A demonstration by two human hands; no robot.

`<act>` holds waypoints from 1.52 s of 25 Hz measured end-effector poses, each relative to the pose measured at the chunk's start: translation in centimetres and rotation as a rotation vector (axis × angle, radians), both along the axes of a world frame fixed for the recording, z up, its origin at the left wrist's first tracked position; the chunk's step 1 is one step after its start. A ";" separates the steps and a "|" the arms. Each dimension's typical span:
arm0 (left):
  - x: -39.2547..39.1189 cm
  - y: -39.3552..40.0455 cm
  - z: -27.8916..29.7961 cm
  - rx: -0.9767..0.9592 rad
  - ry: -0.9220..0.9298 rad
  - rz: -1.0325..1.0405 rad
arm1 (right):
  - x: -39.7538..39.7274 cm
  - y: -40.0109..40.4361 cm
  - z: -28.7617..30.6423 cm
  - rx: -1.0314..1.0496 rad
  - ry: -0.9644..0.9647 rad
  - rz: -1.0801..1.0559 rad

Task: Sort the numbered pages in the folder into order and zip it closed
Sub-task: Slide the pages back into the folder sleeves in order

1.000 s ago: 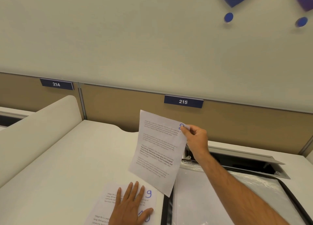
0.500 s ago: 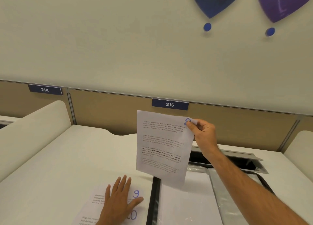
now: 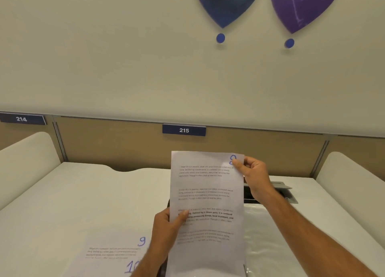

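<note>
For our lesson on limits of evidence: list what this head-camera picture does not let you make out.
- Blue handwritten number on the held white printed page: partly covered by the right hand.
- Clear plastic zip folder: mostly behind that page; zip unseen.
- White page marked 10: cut by the bottom edge and left hand.
- Printed text: too blurred.

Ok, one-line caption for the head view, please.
Both hands, left hand and right hand, hold a numbered page upright above the desk, beside page 9.
</note>
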State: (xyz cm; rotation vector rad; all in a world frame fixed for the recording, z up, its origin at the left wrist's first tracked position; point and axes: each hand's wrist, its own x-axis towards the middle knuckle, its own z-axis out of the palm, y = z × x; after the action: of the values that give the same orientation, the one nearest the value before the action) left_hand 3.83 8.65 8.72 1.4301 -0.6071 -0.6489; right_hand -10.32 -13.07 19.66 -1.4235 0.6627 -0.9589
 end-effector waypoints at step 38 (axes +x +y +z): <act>-9.2 -27.0 -9.5 0.644 -1.206 -0.199 | -20.3 -22.0 -12.0 0.352 -0.108 -0.264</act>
State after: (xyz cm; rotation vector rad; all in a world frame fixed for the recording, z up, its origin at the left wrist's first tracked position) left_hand -5.37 -18.35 -0.76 2.3604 -1.5828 -0.0297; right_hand -30.60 -35.11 7.69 -0.9829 0.9046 -1.0559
